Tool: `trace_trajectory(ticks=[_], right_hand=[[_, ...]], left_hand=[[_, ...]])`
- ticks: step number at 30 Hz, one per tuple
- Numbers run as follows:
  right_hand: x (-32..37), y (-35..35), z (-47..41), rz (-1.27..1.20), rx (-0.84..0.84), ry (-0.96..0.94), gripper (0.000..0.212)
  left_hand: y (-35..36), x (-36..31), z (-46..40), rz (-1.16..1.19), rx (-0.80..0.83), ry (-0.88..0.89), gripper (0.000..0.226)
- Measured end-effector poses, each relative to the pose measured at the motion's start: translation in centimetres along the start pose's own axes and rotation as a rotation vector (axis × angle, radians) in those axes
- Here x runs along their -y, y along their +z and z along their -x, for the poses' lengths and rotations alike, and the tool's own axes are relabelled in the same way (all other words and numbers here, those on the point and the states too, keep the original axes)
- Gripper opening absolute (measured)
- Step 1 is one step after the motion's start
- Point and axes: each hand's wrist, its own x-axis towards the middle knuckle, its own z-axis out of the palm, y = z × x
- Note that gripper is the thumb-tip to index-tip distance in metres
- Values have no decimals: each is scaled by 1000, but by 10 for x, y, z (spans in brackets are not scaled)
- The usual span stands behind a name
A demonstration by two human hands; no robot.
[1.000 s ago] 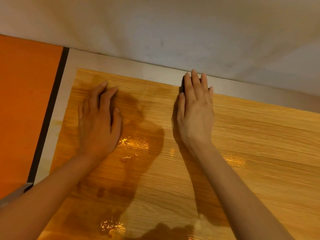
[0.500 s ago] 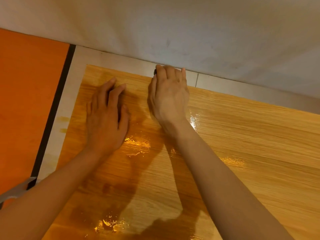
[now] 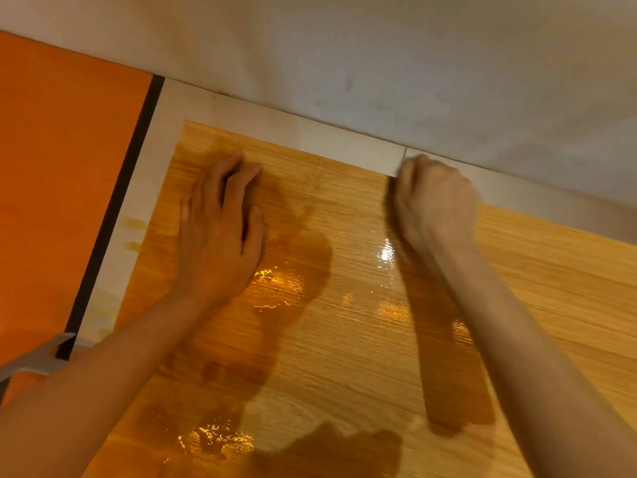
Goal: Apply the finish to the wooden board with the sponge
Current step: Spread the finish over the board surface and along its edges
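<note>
My left hand [image 3: 220, 232] lies flat and spread on the golden, grained wooden board [image 3: 344, 357]; my right hand [image 3: 436, 201] is curled at its far edge, the sponge hidden, presumably inside. The near-left of the board gleams wet, while I judge the duller right stretch uncoated.

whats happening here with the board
A person is putting finish on a wooden board. The left hand lies flat on the board near its far left corner, steadying it. The right hand is curled up at the far edge, blurred; the sponge is not visible under it. Wet, shiny patches show in the middle and near the bottom, while the right side looks drier.
</note>
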Motion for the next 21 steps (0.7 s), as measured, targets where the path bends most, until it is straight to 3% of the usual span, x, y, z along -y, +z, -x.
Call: trace_trajectory(ticks=[4, 7, 10, 15, 21], right_hand=[[91, 28, -9, -10, 66, -272, 29], [107, 36, -14, -69, 84, -385, 29], [68, 24, -13, -140, 136, -329, 36], [-20, 0, 4, -10, -39, -105, 34], [25, 12, 0, 7, -4, -128, 34]], left_hand=[[-2, -1, -1, -3, -3, -17, 50], [-3, -1, -1, -8, -5, -8, 50], [-2, -2, 0, 1, 9, -3, 48], [-2, -2, -1, -12, 18, -1, 48], [-9, 4, 6, 62, 54, -11, 52]])
